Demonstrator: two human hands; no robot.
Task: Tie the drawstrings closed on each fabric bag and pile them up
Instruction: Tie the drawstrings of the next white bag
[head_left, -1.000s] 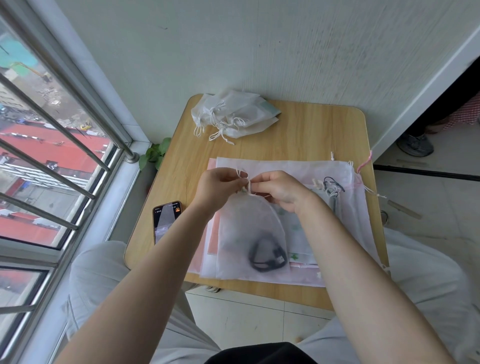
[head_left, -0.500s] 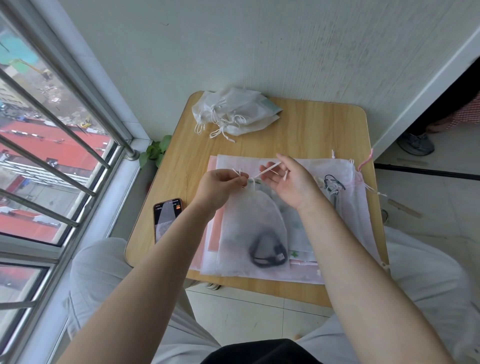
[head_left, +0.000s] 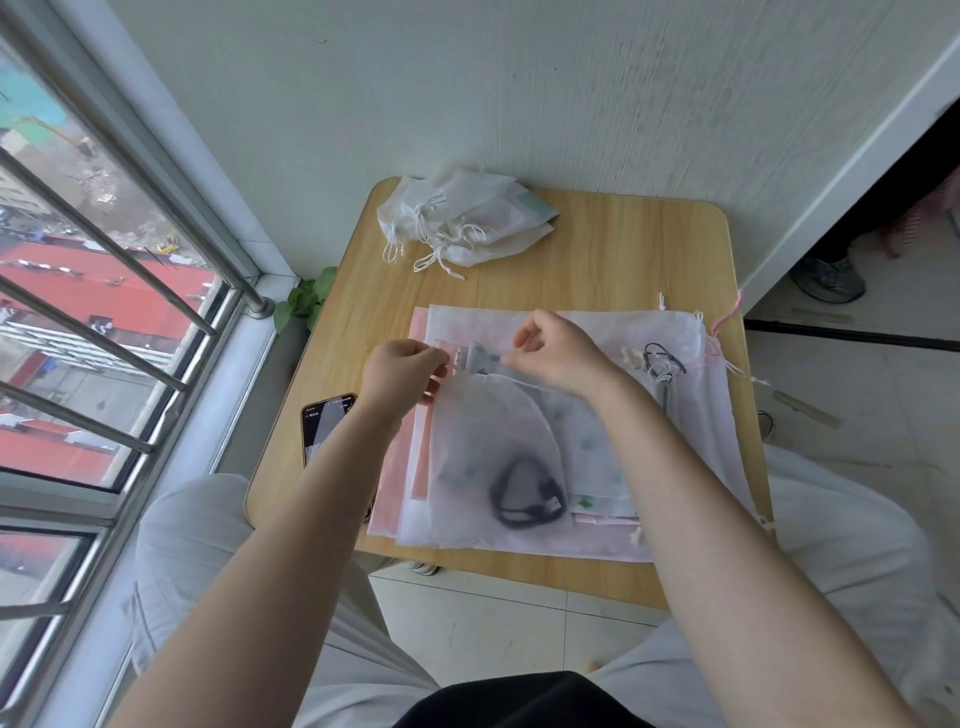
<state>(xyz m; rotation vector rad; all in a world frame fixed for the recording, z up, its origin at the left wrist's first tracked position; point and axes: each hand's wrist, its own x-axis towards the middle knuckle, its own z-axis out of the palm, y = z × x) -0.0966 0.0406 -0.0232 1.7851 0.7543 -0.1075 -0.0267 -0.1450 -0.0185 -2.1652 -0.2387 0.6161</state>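
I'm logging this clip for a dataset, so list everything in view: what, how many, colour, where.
Small bag: one, translucent white, atop the flat stack, a black cable inside.
Drawstring: white, at the small bag's mouth, between both hands.
Flat bags: several, exact count unclear, white and pink, stacked at the table's near side.
Tied bags: a pile, count unclear, white, far left corner.
Table: one, light wood.
Phone: one, dark, left table edge, partly behind the left forearm.
Plant: one, green, beside the table's left edge.
Window bars: metal, left.
Shoe: one, grey, on the floor at right.
Left hand: grip pinching the drawstring.
Right hand: grip pinching the drawstring.
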